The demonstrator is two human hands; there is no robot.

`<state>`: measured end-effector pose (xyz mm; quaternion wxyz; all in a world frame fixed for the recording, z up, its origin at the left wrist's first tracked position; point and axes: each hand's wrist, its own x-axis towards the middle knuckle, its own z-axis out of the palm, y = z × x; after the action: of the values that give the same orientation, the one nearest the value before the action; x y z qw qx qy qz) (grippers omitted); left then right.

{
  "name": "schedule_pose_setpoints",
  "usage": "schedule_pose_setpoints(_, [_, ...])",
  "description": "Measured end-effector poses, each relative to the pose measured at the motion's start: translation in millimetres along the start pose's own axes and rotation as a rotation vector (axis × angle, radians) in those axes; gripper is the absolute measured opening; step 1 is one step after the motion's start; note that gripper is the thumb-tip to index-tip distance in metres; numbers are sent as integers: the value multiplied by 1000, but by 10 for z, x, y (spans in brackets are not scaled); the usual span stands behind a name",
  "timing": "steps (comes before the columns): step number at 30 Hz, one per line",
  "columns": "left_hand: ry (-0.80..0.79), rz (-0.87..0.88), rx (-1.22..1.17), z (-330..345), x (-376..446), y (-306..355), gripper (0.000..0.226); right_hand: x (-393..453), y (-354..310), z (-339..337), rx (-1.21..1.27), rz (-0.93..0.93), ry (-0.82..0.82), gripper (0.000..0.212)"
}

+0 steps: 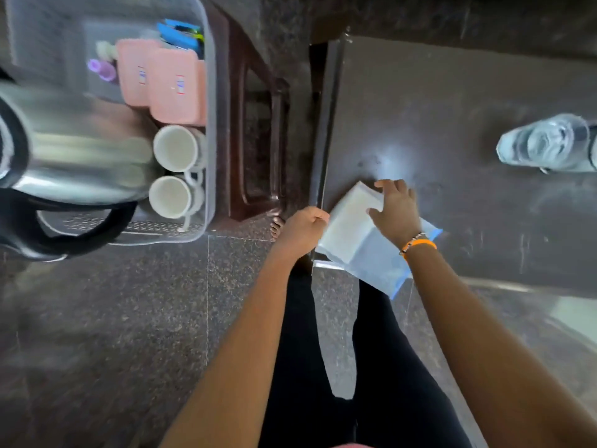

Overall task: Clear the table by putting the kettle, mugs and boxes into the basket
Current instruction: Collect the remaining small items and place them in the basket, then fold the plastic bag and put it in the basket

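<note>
I see the box (352, 234) overhanging the bench (452, 108) corner, long axis running diagonally away from me. My right hand (395, 210) rests spread on it; my left hand (305, 229) grips its near-left edge.

Bare arms, black trousers (397, 367), an orange band (421, 243) and beaded bracelet (415, 238) on the right wrist.
</note>
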<state>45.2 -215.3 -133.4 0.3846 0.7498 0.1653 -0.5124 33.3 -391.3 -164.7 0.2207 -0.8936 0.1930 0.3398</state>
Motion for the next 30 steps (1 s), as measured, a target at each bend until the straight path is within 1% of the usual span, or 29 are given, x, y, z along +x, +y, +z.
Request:
schedule_pose_setpoints(2, [12,-25,4,159,14,-17,25,-45,222,157,-100,55,8,65])
schedule_pose_setpoints(3, [25,-37,-1,228,19,-26,25,-67,313,224,-150,47,21,68])
schedule_pose_setpoints(6, [39,-65,4,406,47,-47,27,-64,547,322,-273,-23,70,64])
schedule_pose_setpoints(8, [35,-65,-16,496,59,-61,27,-2,654,302,-206,-18,70,56])
schedule_pose_setpoints(10, [42,-54,-19,589,67,-53,29,55,750,246,-71,-17,17,44])
schedule_pose_setpoints(12, [128,-73,-12,690,85,-98,32,64,810,234,3,-37,0,33])
schedule_pose_setpoints(14, [255,-188,-75,782,94,-201,36,21,806,286,-23,-32,-4,32])
schedule_pose_setpoints(15, [283,-270,-124,824,84,-258,39,-12,786,334,-60,-25,-10,35])
schedule_pose_setpoints(16, [270,-338,-167,870,71,-315,41,-37,769,391,-105,-25,-14,38])
schedule_pose_setpoints(17, [224,-382,-187,921,56,-374,42,-60,769,458,-139,-33,-13,38])
schedule_pose_setpoints(18, [174,-402,-190,950,45,-418,43,-67,762,508,-149,-51,-8,35])
schedule_pose_setpoints(19, [147,-401,-187,963,47,-450,44,-64,762,537,-111,-66,-11,30])
schedule_pose_setpoints(20, [153,-386,-184,958,54,-458,44,-46,763,530,-10,-66,-23,26])
schedule_pose_setpoints(22, [222,-354,-186,929,89,-460,48,-6,772,451,291,-29,-70,18])
schedule_pose_setpoints(24, [286,-411,-242,857,121,-404,58,25,800,294,536,6,-70,9])
schedule_pose_setpoints(25, [294,-454,-293,814,136,-371,62,29,817,198,643,14,-65,7])
schedule_pose_setpoints(26, [270,-479,-351,766,146,-340,63,26,833,103,754,14,-69,9])
schedule_pose_setpoints(27, [221,-467,-406,718,149,-303,63,18,846,5,863,3,-77,11])
schedule_pose_setpoints(28, [168,-423,-447,670,148,-272,63,8,855,-82,955,-19,-89,15])
schedule_pose_setpoints(30, [96,-315,-491,590,121,-207,61,-1,877,-224,1052,-65,-123,20])
